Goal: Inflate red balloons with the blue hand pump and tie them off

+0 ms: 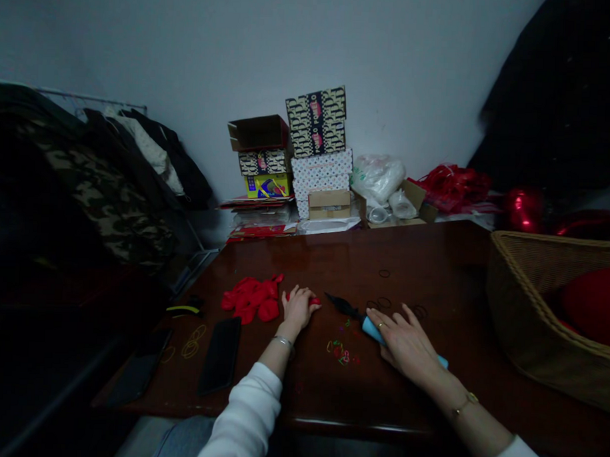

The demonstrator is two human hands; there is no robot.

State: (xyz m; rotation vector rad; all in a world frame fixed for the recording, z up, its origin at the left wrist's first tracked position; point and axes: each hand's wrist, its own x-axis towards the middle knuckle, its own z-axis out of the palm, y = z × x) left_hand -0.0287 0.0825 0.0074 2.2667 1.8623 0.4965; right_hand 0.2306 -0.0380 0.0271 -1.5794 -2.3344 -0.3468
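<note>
My left hand (298, 308) is on the table with its fingers curled over a red balloon (315, 301), which shows at both sides of the fingers. To the left lies a loose pile of limp red balloons (252, 299). My right hand (406, 342) grips a light blue hand balloon pump (372, 329) lying slantwise on the table. Its black tapered nozzle (341, 305) points toward my left hand. Between the hands are several small coloured rubber bands (341, 352). Black bands (384, 302) lie beyond my right hand.
A wicker basket (532, 310) with a large red balloon (595, 305) stands at right. Two dark phone-like slabs, including this one (219, 355), yellow bands (193, 342) and a black-and-yellow tool (186, 310) lie left. Stacked boxes (316, 122) and plastic bags (379, 178) line the back.
</note>
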